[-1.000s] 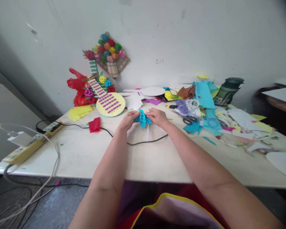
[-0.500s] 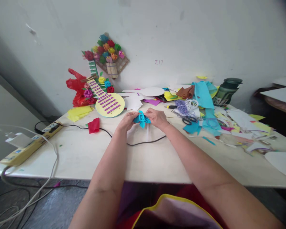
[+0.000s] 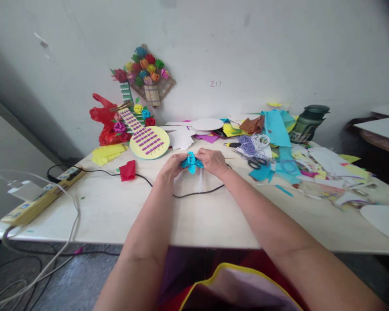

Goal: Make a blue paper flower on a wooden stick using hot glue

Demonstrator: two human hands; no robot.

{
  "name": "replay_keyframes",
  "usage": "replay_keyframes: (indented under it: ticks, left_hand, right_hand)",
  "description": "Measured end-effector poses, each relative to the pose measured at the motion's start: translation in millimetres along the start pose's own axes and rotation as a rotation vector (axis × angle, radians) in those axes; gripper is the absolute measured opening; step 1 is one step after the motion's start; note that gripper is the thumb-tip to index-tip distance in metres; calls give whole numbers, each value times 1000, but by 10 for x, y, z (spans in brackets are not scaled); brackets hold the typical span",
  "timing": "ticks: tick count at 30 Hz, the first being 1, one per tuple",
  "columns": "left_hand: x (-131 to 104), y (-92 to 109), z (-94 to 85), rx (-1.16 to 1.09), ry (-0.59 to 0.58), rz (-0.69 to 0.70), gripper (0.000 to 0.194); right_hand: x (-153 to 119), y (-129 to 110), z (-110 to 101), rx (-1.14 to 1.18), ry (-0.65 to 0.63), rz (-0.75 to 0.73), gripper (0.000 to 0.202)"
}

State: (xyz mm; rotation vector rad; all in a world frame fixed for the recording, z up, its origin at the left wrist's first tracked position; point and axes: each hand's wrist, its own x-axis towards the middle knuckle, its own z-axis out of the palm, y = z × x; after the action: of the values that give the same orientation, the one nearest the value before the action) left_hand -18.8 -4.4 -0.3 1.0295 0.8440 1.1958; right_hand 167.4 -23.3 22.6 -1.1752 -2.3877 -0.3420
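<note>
A folded blue paper flower [image 3: 192, 163] is held up between my two hands, over the middle of the white table. My left hand [image 3: 174, 166] pinches its left edge, fingers closed on the paper. On the other side my right hand [image 3: 212, 161] has thumb and fingertips pressed on its right edge. A thin stick [image 3: 230, 158] pokes out to the right behind my right hand; its other end is hidden. Under the hands, a black cable [image 3: 197, 193] curves across the table [image 3: 210, 220].
A red paper square [image 3: 127, 170] and a yellow guitar-shaped craft [image 3: 150, 142] lie to the left. Scissors [image 3: 258, 163], yarn [image 3: 253, 146], blue crepe paper [image 3: 276, 129] and scraps cover the right side. A green bottle [image 3: 309, 124] stands behind. A power strip [image 3: 42, 196] sits far left.
The blue paper has turned and shifted very slightly left between my fingers. Both hands keep their hold, and the objects around are unmoved.
</note>
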Motion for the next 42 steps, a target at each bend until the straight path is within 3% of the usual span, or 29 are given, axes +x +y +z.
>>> replay_keyframes:
  ticks: [7,16,33,42]
  left_hand:
    - [-30,58,49,-51,16,-32,11]
    - [-69,88,19,-13,-75,-4,37]
    - [-65,63,46,19,-36,2,30]
    - [-85,76,59,23,-35,20,33]
  right_hand:
    - [-13,29,40,3,48,9,31]
    - [-15,62,79,38,42,56,31]
    - [-7,49,96,97,44,58,31]
    - [8,79,154,181,131,42,25]
